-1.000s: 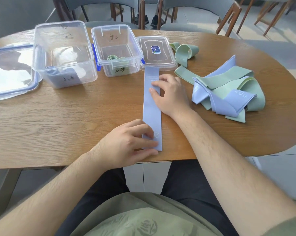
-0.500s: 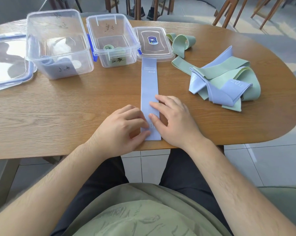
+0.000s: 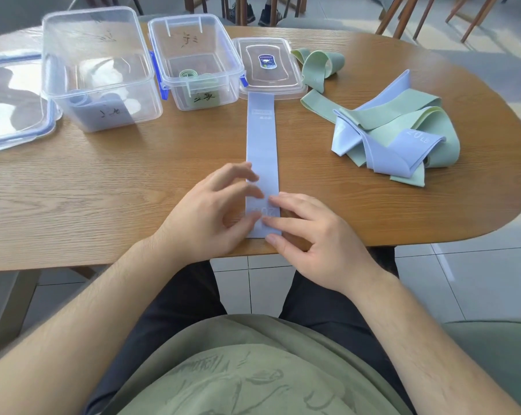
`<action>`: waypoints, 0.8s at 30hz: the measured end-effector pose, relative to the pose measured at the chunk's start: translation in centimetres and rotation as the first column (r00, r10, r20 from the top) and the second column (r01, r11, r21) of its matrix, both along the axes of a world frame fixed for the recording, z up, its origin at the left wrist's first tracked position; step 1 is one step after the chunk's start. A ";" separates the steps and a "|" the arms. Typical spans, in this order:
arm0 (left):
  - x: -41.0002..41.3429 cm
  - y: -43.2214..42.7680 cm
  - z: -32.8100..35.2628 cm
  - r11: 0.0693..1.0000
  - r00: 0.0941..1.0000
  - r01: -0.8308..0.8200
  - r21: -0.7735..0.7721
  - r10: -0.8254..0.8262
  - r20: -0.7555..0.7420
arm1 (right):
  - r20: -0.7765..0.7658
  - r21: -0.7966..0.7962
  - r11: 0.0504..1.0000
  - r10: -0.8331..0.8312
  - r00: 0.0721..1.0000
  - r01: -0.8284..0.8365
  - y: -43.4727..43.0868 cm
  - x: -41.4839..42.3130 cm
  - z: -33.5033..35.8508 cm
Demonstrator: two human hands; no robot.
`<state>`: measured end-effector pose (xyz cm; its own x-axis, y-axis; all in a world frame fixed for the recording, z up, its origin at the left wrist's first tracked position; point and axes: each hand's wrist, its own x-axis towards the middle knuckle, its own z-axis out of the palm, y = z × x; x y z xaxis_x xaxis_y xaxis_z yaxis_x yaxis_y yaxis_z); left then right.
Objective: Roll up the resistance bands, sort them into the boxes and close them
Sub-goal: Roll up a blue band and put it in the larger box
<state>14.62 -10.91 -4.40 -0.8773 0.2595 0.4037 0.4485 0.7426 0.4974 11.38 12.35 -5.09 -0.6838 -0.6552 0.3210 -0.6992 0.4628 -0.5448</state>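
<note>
Nearest the table (image 3: pixel 103 190) edge, my left hand (image 3: pixel 205 217) and right hand (image 3: pixel 316 241) rest on the near end of the flat blue band (image 3: pixel 262 145), which lies lengthwise from that edge toward the boxes. Neither hand clasps anything. The left fingers are loosely spread with their tips on the band's left margin, and the right fingers lie nearly straight across the printed "20" mark. The left thumb meets the right fingers at the near end. The band reads as light, thin, limp and stretchy, so I expect it to bend without resistance but spring open if released. The sensible hold is therefore the near short edge, pinched across its full width by both hands, turned over tightly, then rolled away from me with the sides level. Farther off to the right, well apart from the flat band, lies the pile of unrolled bands (image 3: pixel 397 136), blue and green tangled, with a looped green band (image 3: pixel 319 65) behind it. The flat band's far end reaches the small lid (image 3: pixel 268 85), which lies beside the open small box (image 3: pixel 196 94) containing a rolled green band (image 3: pixel 188 74). Left of that stands the open large box (image 3: pixel 100 31), holding what appears to be a rolled blue band (image 3: pixel 79 100); I judge this the destination. The large lid (image 3: pixel 10 97) lies at far left.
</note>
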 end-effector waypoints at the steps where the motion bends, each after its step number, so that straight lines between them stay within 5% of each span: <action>1: -0.7 0.0 0.2 1.000 1.000 -0.017 0.015 0.017 0.018 | 0.004 -0.001 1.000 0.001 1.000 -0.001 0.0 -0.1 0.0; 8: -4.2 -0.6 -0.1 0.975 0.992 -0.046 -0.218 0.070 0.105 | -0.061 -0.077 0.996 0.035 0.998 -0.039 0.2 0.2 -0.3; 24: 2.7 -0.8 -0.5 0.992 0.992 0.122 0.022 -0.122 0.029 | -0.019 -0.084 0.996 0.031 0.999 -0.033 0.3 0.7 0.0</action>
<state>17.32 -11.71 -4.93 -0.8515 0.3575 0.3834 0.5196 0.6731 0.5263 12.06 12.66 -5.05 -0.6567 -0.6468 0.3879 -0.7228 0.3932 -0.5683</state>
